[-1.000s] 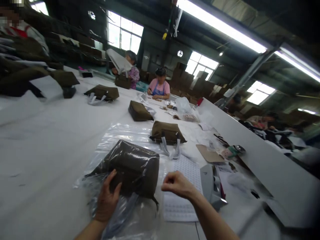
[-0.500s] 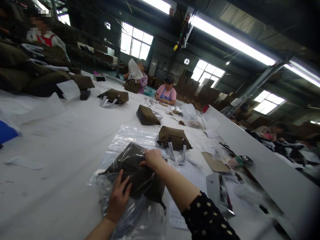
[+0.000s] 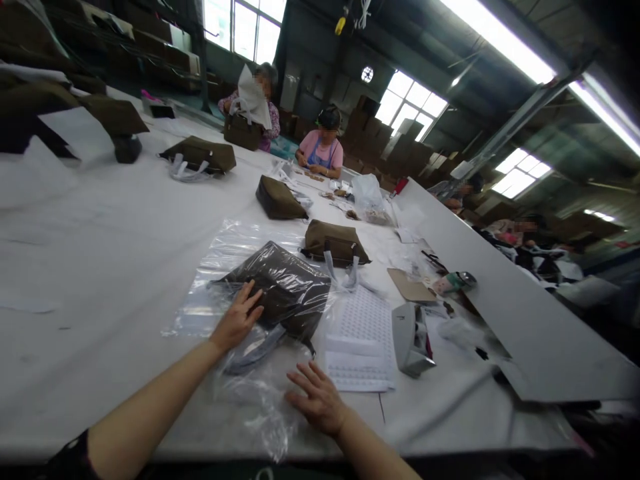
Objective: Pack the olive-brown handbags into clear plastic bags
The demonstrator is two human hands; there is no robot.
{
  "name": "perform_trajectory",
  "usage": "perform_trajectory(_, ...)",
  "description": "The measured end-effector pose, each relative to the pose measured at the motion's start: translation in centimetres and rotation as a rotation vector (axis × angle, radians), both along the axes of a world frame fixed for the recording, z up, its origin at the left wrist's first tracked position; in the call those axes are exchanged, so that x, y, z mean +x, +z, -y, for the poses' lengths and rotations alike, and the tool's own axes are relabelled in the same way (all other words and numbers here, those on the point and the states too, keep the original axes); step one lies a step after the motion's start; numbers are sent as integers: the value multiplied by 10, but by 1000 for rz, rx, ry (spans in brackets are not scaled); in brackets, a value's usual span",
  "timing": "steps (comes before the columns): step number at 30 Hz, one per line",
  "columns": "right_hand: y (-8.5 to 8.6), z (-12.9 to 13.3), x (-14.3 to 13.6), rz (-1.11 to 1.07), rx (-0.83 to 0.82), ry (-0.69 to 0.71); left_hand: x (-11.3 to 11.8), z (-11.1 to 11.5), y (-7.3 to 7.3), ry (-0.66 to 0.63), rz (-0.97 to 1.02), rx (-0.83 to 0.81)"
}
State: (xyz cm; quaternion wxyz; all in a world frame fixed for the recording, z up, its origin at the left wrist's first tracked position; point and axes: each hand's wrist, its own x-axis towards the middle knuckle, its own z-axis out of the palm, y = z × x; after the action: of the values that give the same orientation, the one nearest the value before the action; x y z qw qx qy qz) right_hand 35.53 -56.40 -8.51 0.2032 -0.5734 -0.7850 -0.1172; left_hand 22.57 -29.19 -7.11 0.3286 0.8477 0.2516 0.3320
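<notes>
Bagged olive bag [image 3: 283,290] under left hand [image 3: 237,323] grip.

The scene is lit by long ceiling tubes [image 3: 505,40] at the upper right and by blown-out windows [image 3: 245,27] at the top and right. The white table [image 3: 100,253] is rendered bright, while the upper left and the roof are left dim. Glare is thrown off the clear plastic bag [image 3: 250,267]. Straight lines are bent by wide-angle distortion, and detail is smeared towards the edges.
</notes>
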Motion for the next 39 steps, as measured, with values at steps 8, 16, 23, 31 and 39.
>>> perform_trajectory(8,56,-33,-10,-704,-303,-268,-113,68,23,-449,-330,-83)
perform_trajectory(16,101,-46,-39,-1068,-674,-457,-145,87,-5,-83,-245,-661)
perform_trajectory(23,102,-75,-61,-662,-266,-489,-158,90,-28,-34,-188,-768)
perform_trajectory(31,76,-118,-48,-166,-180,-614,-163,75,-12,89,-218,-633)
perform_trajectory(39,70,-121,-43,55,-231,-547,-75,76,-10,-166,-118,499)
